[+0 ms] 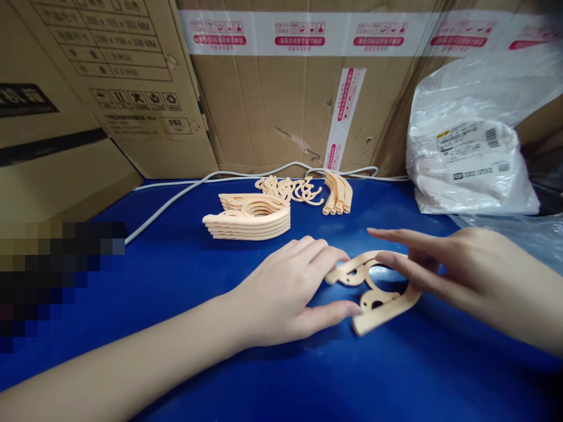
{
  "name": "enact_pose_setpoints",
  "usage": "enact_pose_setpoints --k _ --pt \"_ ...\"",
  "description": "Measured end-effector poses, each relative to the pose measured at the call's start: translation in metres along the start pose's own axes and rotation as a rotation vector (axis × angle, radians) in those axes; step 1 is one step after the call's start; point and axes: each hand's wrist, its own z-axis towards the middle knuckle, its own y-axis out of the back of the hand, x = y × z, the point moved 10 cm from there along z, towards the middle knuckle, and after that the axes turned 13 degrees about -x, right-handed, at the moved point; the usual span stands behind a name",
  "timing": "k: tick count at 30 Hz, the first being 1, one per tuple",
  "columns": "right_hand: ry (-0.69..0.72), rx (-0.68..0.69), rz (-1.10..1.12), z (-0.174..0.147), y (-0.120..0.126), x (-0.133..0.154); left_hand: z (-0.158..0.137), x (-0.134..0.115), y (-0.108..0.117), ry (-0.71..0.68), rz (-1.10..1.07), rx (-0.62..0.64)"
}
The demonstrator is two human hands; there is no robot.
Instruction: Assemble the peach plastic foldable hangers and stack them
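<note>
A beige plastic folding hanger point(387, 309), folded into a U shape, is at the right of centre, just over or on the blue table. My left hand point(299, 287) grips its left side, fingertips at the upper arm's end and thumb at the lower arm's end. My right hand point(466, 269) holds the curved right side, thumb over the upper arm and index finger stretched out; its other fingers are partly hidden. Beyond my left hand lies a stack of similar folded hangers point(250, 225).
Behind lie loose beige hooks point(288, 189) and a small pile of curved hanger arms point(338, 193). A white cable point(171, 202) runs along the back of the blue table point(176, 272). Cardboard boxes point(272, 94) wall the back and left. A clear plastic bag point(470, 158) stands at right.
</note>
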Motion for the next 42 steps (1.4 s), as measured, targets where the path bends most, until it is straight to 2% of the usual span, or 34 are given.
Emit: enact_pose_setpoints --k 5,10,16,19,23,27,34,39,42 --pt "-0.027 -0.072 0.028 0.003 0.007 -0.001 -0.003 -0.018 -0.007 -0.147 -0.028 0.061" --pt "-0.036 -0.054 -0.178 -0.004 -0.002 -0.01 -0.004 -0.018 -0.007 -0.158 -0.029 0.06" --pt "-0.104 0.026 0.052 -0.004 -0.01 -0.009 -0.007 -0.027 -0.01 -0.223 -0.08 0.135" --pt "0.01 0.076 0.125 -0.004 -0.017 0.009 -0.009 -0.032 -0.011 -0.258 -0.087 0.157" --pt "0.159 0.138 0.171 -0.013 -0.03 0.024 -0.01 -0.032 -0.01 -0.271 -0.068 0.124" --pt "0.141 0.176 0.141 -0.017 -0.036 0.013 -0.007 -0.028 -0.009 -0.242 0.01 0.085" --pt "0.115 0.156 0.055 -0.019 -0.027 0.0 -0.006 -0.029 -0.01 -0.248 0.087 0.084" --pt "0.087 0.242 0.168 -0.014 -0.035 -0.007 -0.007 -0.029 -0.01 -0.261 0.106 0.077" --pt "0.01 0.268 0.213 -0.012 -0.043 -0.025 -0.007 -0.029 -0.01 -0.267 0.112 0.076"
